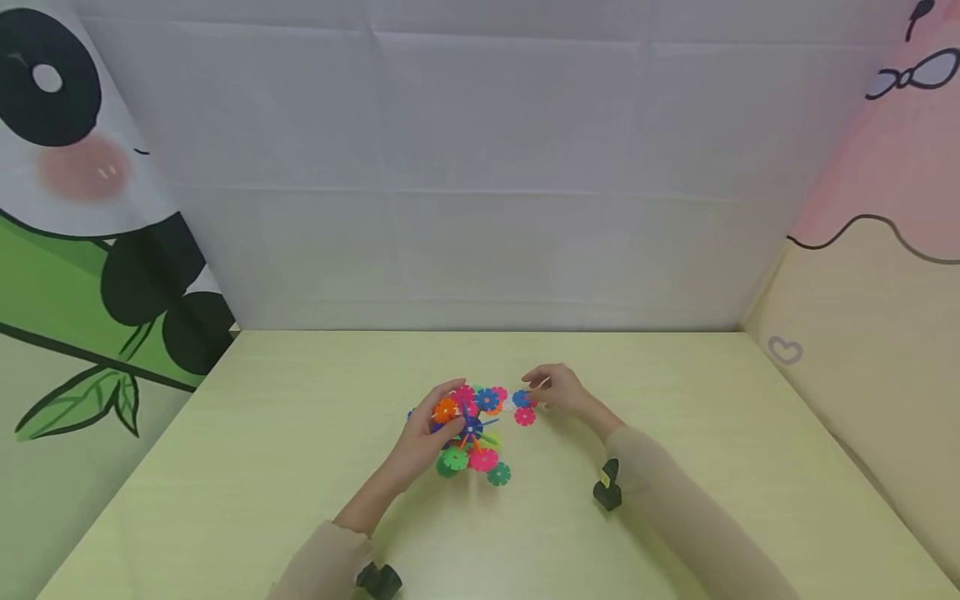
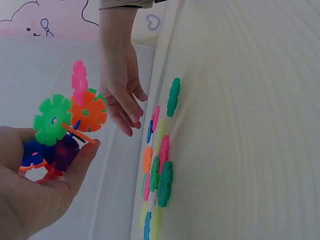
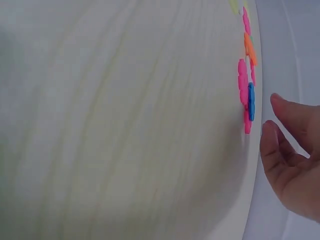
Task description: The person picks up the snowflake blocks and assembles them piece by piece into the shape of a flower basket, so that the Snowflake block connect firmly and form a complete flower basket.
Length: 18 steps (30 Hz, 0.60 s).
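Observation:
My left hand [image 1: 412, 437] grips a joined cluster of notched plastic flower discs [image 2: 54, 119], with green, orange, pink, blue and purple pieces. In the left wrist view the thumb and fingers curl round the cluster's lower part, held off the table. My right hand [image 1: 561, 388] hovers by a blue disc [image 3: 251, 102] at the right end of the loose pieces. Its thumb and fingers are bent with a gap between them, and nothing shows in that gap. A pink disc [image 1: 525, 416] lies in front of the blue one.
Loose flower discs [image 2: 164, 184] in green, pink, orange, yellow and blue lie on the pale table [image 1: 300, 400] below the cluster. A white cloth wall [image 1: 480, 250] stands behind the table, with printed panels at both sides.

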Each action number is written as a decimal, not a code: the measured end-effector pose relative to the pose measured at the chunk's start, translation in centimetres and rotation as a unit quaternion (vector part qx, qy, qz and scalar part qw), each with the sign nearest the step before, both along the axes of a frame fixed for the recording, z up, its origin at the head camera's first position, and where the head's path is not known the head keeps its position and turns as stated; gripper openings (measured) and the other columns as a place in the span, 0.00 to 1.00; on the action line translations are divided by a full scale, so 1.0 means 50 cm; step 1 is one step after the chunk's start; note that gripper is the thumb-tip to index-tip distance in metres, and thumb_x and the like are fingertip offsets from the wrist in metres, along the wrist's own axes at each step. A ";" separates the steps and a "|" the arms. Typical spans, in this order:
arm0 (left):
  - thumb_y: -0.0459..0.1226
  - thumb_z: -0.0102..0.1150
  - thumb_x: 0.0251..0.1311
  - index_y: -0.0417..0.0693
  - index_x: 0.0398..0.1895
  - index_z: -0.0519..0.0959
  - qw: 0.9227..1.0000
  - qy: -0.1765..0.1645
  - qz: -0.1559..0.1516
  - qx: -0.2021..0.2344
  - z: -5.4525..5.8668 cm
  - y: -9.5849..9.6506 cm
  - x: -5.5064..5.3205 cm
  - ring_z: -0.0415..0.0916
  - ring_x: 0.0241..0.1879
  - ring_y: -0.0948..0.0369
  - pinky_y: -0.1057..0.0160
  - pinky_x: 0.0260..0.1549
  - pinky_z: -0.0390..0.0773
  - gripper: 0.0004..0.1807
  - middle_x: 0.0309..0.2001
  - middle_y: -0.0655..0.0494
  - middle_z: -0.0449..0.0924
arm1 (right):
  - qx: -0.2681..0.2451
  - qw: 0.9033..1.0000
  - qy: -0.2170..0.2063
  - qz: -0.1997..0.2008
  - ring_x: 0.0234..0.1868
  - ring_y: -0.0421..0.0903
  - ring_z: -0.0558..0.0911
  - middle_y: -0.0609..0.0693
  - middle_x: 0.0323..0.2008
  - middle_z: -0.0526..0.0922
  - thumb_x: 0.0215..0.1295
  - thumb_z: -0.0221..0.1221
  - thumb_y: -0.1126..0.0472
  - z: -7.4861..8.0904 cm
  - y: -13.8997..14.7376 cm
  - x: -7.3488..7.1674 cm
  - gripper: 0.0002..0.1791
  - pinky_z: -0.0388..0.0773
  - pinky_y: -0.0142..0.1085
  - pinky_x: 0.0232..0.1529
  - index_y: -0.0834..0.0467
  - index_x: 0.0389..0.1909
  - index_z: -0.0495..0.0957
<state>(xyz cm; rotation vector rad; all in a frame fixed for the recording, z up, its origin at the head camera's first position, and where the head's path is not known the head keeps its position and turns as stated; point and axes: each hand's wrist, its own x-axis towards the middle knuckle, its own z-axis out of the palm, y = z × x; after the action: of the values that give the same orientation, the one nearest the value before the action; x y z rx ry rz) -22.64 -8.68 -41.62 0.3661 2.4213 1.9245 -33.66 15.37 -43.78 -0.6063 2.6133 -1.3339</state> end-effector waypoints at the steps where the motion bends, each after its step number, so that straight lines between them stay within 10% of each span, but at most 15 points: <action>1: 0.31 0.51 0.61 0.62 0.63 0.63 1.000 0.002 0.000 -0.002 0.001 0.000 0.001 0.61 0.61 0.50 0.53 0.51 0.72 0.27 0.65 0.56 0.59 | 0.008 1.000 -0.003 0.005 0.33 0.48 0.78 0.58 0.35 0.78 0.54 0.61 0.71 -0.004 -0.001 -0.005 0.15 0.79 0.34 0.27 0.69 0.43 0.77; 10: 0.32 0.51 0.61 0.59 0.63 0.63 1.000 0.006 -0.001 -0.008 0.008 0.000 0.004 0.59 0.62 0.49 0.50 0.54 0.69 0.27 0.65 0.54 0.59 | 0.096 0.995 -0.017 -0.005 0.40 0.47 0.74 0.52 0.39 0.79 0.50 0.65 0.66 -0.035 -0.016 -0.028 0.16 0.74 0.38 0.42 0.62 0.42 0.80; 18: 0.31 0.52 0.61 0.55 0.64 0.63 1.000 0.007 0.000 0.003 0.014 0.004 0.005 0.59 0.62 0.48 0.52 0.52 0.71 0.27 0.65 0.52 0.58 | 0.072 0.997 0.012 -0.014 0.36 0.46 0.73 0.51 0.32 0.76 0.48 0.65 0.69 -0.028 -0.016 -0.019 0.13 0.74 0.37 0.38 0.62 0.37 0.77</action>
<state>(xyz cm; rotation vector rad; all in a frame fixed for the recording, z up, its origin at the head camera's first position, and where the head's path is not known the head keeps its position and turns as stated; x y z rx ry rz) -22.37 -8.49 -40.92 0.3825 2.4248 1.9356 -34.63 14.55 -45.20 -0.5687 2.7171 -1.1409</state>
